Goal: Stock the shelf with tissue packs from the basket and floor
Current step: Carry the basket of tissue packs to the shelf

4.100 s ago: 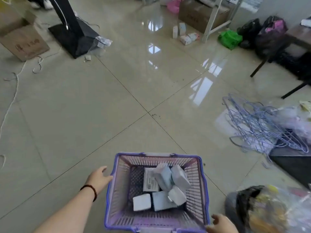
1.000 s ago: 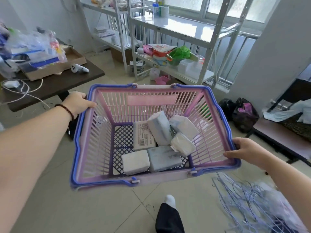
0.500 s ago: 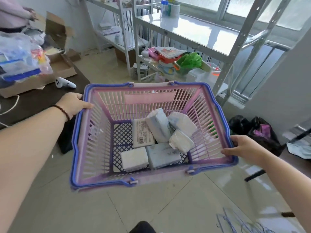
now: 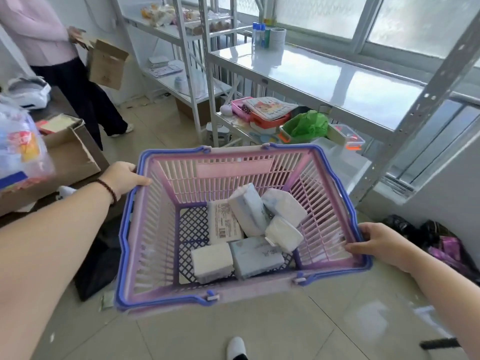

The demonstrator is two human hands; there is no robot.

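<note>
A person is carrying a pink and purple plastic basket (image 4: 166, 229) in both hands, held out in front at about waist height. The left hand (image 4: 124, 178) is gripping the far left corner of the rim, fingers wrapped over the purple edge. The right hand (image 4: 376, 242) is gripping the near right corner, fingers curled over the rim.

Six tissue packs (image 4: 249, 211) are lying loosely in the basket bottom, some flat, some leaning on each other.

Moments ago the basket was sitting on the floor with the hands reaching for it. It is now lifted, and over the last second the view has been closing in on a metal shelf unit (image 4: 324, 76), which is now standing directly beyond the basket's far edge. Judging from this, the carrying step is nearly finished and unloading packs onto the shelf is likely coming next.

The glossy upper shelf is mostly bare, with bottles and a tape roll (image 4: 278, 37) at its far end. The lower shelf is holding a green bag (image 4: 309, 123) and storage boxes. On the left, a dark surface (image 4: 57, 107) is carrying a cardboard box (image 4: 70, 157). Another person (image 4: 52, 48) is standing behind it. The floor is pale tile.
</note>
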